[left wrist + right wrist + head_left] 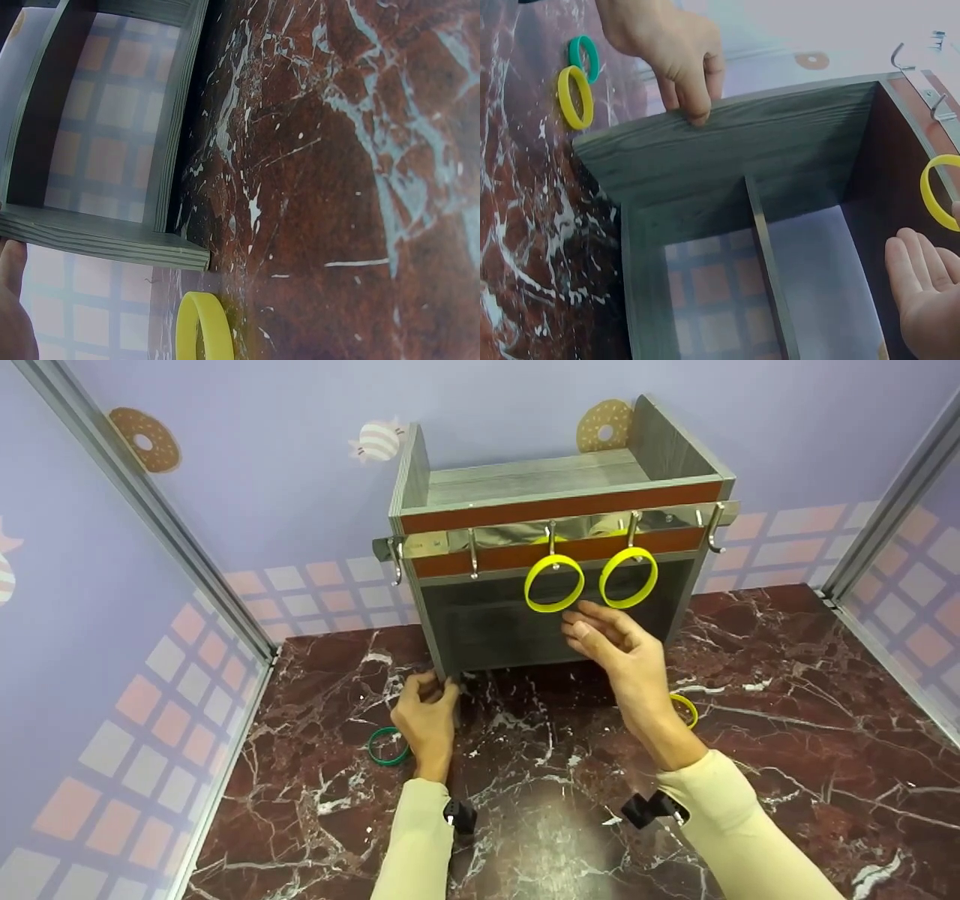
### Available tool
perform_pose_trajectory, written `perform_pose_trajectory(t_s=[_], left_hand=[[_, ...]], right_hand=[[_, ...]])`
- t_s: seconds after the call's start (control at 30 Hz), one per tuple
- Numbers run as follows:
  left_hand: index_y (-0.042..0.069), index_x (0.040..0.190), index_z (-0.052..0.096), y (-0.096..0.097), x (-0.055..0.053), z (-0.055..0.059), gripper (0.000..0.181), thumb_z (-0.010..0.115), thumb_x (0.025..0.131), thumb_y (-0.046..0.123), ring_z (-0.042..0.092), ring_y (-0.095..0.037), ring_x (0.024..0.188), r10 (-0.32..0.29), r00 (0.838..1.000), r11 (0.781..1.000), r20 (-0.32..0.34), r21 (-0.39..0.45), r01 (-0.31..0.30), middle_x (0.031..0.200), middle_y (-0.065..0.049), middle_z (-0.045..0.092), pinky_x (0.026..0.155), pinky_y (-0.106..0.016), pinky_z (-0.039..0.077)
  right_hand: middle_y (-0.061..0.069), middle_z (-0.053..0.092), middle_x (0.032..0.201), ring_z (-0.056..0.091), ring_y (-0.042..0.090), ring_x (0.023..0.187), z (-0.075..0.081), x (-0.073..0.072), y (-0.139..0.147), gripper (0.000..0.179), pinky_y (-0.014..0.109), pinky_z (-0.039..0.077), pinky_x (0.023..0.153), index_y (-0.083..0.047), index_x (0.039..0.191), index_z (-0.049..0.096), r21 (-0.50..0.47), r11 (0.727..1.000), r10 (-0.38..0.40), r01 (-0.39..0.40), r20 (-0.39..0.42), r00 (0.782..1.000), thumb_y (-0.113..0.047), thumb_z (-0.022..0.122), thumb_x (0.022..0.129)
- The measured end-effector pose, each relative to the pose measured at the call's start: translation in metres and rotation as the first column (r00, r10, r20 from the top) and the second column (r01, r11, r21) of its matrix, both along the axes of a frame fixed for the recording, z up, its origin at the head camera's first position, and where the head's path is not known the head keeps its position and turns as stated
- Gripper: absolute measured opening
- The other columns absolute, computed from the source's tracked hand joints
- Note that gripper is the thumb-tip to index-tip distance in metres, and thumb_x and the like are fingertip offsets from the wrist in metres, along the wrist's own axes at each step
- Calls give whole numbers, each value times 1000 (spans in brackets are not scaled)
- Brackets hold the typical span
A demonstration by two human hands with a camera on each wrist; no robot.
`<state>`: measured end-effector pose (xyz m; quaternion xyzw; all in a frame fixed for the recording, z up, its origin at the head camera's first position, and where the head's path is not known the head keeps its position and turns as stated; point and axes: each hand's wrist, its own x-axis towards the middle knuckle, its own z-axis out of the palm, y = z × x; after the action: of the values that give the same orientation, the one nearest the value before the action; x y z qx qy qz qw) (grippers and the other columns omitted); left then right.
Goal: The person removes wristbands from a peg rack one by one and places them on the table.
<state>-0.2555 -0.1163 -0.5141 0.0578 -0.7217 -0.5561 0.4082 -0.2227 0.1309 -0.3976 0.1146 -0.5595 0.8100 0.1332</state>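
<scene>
A grey wood-grain shelf unit (547, 619) stands on the table, with a metal hook rail (510, 536) across its upper front. Two yellow rings hang from neighbouring hooks: the left ring (531, 594) and the right ring (655, 577). My right hand (626, 660) is raised just beneath them, its fingers extended and the fingertips close to the left ring's lower edge. Low on the left, my left hand (426, 720) grips the unit's side panel (735, 142) by its edge. In the right wrist view, my right hand (930, 300) shows straight fingers near a hanging yellow ring (928, 196).
A green ring (574, 52) and a yellow ring (586, 101) lie left of the unit. Another yellow ring (693, 711) lies behind my right wrist. The table (787, 780) is dark red marble. Patterned walls (300, 457) stand around it.
</scene>
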Motion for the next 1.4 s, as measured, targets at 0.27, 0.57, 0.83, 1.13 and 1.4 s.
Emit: perform_pose_trajectory(t_s=[0.27,0.57,0.83,1.13,1.4], left_hand=[[-1,92,76,-1,0,1,15,83,79,-4,78,-27,75,5,999,1000,33,9,-5,87,-14,77,65,-29,65],[-2,91,76,1,0,3,14,84,79,-5,77,-27,73,8,1000,1000,14,-8,-8,85,-15,77,66,-34,66],[-2,90,75,2,-1,3,14,84,79,-5,77,-28,74,12,1000,1000,-12,-22,-12,84,-14,76,65,-36,66],[-1,91,76,1,0,2,14,84,79,-5,78,-26,74,-7,1000,1000,7,15,7,85,-13,77,64,-29,65],[-2,92,76,1,1,2,14,84,80,-3,78,-26,75,-14,999,999,48,45,12,86,-14,77,65,-26,64]], right_hand=[[27,69,130,70,38,119,2,-3,-10,38,47,55,106,11,140,60,-77,996,58,-52,73,996,-2,65,105],[23,71,125,73,34,113,12,-5,-18,35,47,56,105,14,136,59,-185,981,83,-65,88,993,4,64,103],[21,75,110,73,40,107,17,-4,-19,21,48,58,101,10,122,67,-201,979,46,-32,65,997,2,66,103],[22,74,111,75,34,101,25,0,-20,22,49,59,100,13,121,66,-183,983,11,-6,25,1000,0,66,103],[24,74,112,75,31,100,33,2,-20,19,49,59,100,11,120,68,-181,983,-3,-1,-26,1000,2,64,103]])
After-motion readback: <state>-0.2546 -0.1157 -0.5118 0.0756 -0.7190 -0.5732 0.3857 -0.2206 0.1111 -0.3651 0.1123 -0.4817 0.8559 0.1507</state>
